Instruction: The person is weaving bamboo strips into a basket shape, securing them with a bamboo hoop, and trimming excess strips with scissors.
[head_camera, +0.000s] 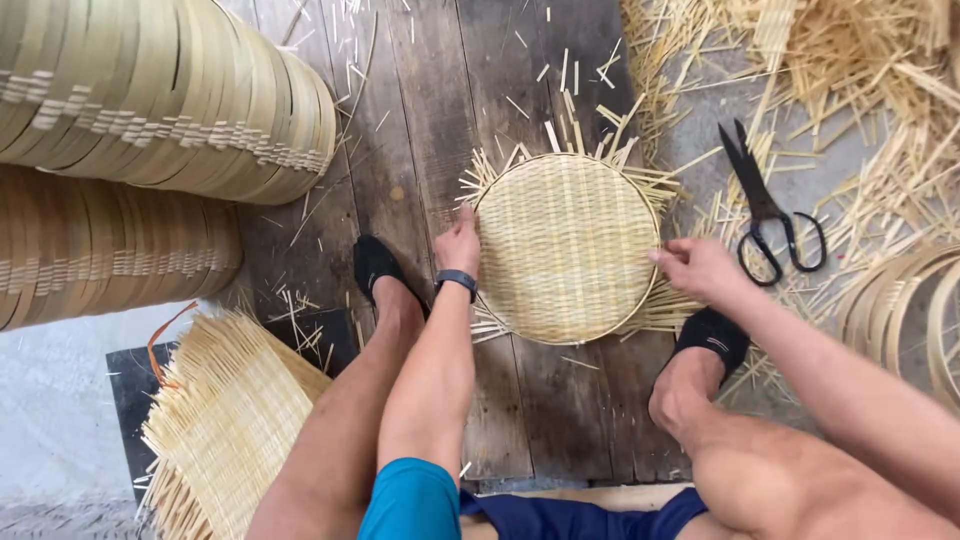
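On worn wooden planks (440, 120), round woven bamboo tray (566, 248), left hand (459, 243) fingers pressed together on its left rim, right hand (698, 267) pinching its right rim, black scissors (765, 210) nearby

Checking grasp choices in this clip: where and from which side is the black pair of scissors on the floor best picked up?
Probably by the two loop handles at the near end of the scissors. They lie flat with the blades closed and pointing away from the person, so the loops face the right hand, which is closest. Coming from above on the near side keeps fingers off the points; loose bamboo strips lie around them.
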